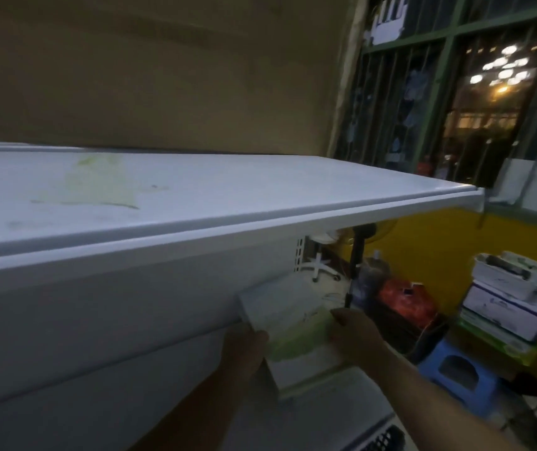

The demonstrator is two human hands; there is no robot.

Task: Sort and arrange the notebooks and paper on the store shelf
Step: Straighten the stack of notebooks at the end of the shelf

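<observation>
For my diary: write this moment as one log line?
left grip: holds paper pack | right grip: holds paper pack | where: below top shelf

Dim, grainy; left hand (244, 349), right hand (356, 333) and the paper pack (288, 323) between them dark and motion-smeared. Shelf top (195, 193) above them catches pale sheen; window lights (504, 65) up-right blow out, edges bend.

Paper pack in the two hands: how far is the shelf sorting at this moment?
Done: little that shows; the top shelf carries only a greenish mark. In hand: the left hand and right hand grip one green-and-white paper pack just under that shelf's front edge. Left: placing this pack, and probably the stacked packs on the right.
</observation>
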